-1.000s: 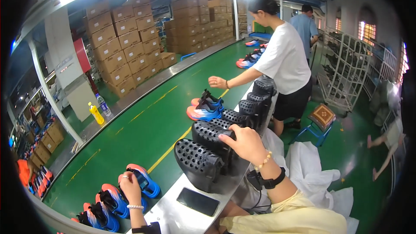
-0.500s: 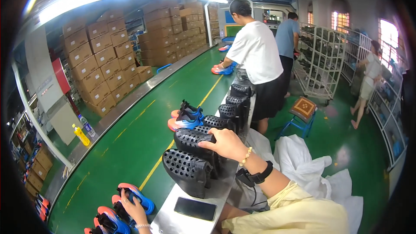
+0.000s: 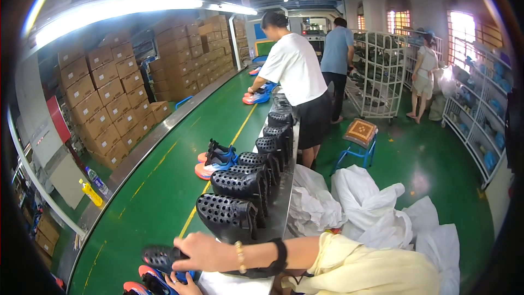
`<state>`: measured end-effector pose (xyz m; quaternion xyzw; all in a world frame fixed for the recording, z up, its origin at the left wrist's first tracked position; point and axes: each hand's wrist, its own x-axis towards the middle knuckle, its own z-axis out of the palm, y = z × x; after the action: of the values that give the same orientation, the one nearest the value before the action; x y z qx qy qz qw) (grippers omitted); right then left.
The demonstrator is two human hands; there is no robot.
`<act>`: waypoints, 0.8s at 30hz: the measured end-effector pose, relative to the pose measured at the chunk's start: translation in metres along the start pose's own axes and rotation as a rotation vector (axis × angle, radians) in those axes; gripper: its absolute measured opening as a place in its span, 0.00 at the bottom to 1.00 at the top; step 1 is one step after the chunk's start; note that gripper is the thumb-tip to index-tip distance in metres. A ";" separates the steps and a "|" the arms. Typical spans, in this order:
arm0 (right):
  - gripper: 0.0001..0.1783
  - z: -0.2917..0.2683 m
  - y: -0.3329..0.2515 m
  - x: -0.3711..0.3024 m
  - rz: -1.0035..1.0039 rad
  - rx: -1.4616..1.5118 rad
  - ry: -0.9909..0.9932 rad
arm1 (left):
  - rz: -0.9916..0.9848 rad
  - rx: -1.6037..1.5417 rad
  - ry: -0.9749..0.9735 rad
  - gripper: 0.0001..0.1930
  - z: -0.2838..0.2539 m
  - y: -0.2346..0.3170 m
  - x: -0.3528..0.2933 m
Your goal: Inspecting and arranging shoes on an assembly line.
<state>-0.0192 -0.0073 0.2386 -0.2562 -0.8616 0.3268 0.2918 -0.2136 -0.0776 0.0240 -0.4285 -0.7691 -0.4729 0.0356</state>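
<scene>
My right hand (image 3: 203, 252) reaches leftward across the lower edge, closed on a black perforated shoe form (image 3: 158, 258). The form is tilted over the blue and orange sneakers (image 3: 152, 276) on the green belt. Just below it, my left hand (image 3: 184, 284) rests on one of these sneakers with its fingers curled, partly cut off by the lower edge. More black shoe forms (image 3: 226, 214) stand in a row on the metal ledge beside the belt. Another pair of blue and orange sneakers (image 3: 214, 163) sits farther up the belt, next to that row.
White sacks (image 3: 363, 202) heap up to the right of the ledge. Beyond them is a stool with a patterned cushion (image 3: 357, 131). A person in a white shirt (image 3: 295, 68) handles sneakers farther along. A yellow bottle (image 3: 90, 192) stands on the belt's far rim.
My right hand has left the row of forms and moved down and left to the sneakers, now with a shoe form in it. My left hand stays at the sneakers. The view has shifted right.
</scene>
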 end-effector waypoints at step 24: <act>0.35 0.211 0.036 0.196 0.389 -0.518 -0.825 | -0.196 -0.168 0.094 0.19 -0.016 -0.073 0.010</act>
<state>-0.2889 0.0528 0.1484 -0.3253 -0.8941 0.2247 -0.2106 -0.2761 -0.0969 -0.0134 -0.3300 -0.7624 -0.5565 -0.0111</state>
